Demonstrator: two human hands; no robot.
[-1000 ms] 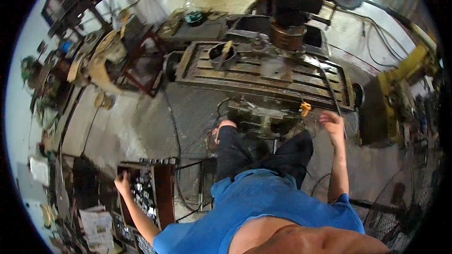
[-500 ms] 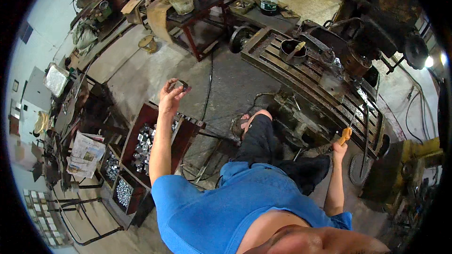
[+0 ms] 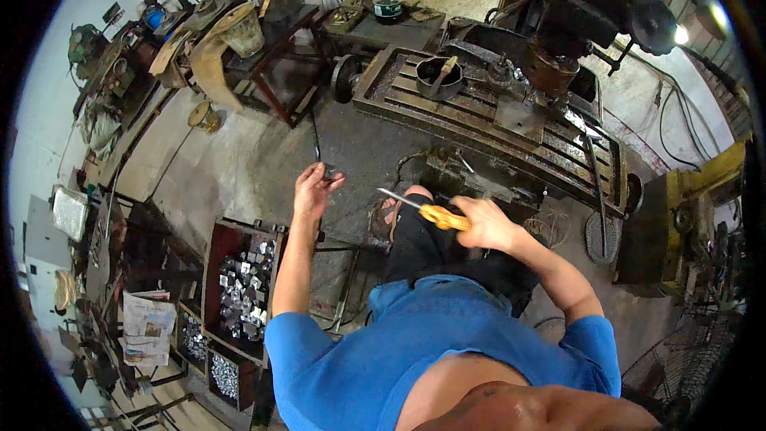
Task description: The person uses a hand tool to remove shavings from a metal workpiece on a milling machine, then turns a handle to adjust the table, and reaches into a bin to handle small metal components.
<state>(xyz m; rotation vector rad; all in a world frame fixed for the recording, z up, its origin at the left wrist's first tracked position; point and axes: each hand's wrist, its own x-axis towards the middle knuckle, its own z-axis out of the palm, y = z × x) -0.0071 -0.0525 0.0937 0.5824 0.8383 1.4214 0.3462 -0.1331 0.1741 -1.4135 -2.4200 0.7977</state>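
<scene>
Out in front on the left, my left hand point(image 3: 313, 193) pinches a small dark metal piece point(image 3: 329, 175) between thumb and fingers. My right hand point(image 3: 487, 225) is wrapped round the yellow handle of a slim hand tool point(image 3: 444, 218). Its narrow metal shaft points left, toward the piece, with a gap between them. Whether that shaft is a file or a screwdriver I cannot tell. Below my left forearm, a dark bin point(image 3: 210, 281) holds many loose shiny metal blocks.
Ahead to the right stands a slotted machine table point(image 3: 487, 124), with a pot point(image 3: 439, 80) holding a brush on it. Smaller bins of metal parts point(image 3: 225, 373) sit at lower left, beside a newspaper point(image 3: 149, 327). A large bottle point(image 3: 388, 0) rests on the back bench.
My right hand has swung in from the machine's right side toward the middle, bringing the yellow-handled tool near my left hand. The left hand still holds the dark piece, now lower. The view has shifted.
</scene>
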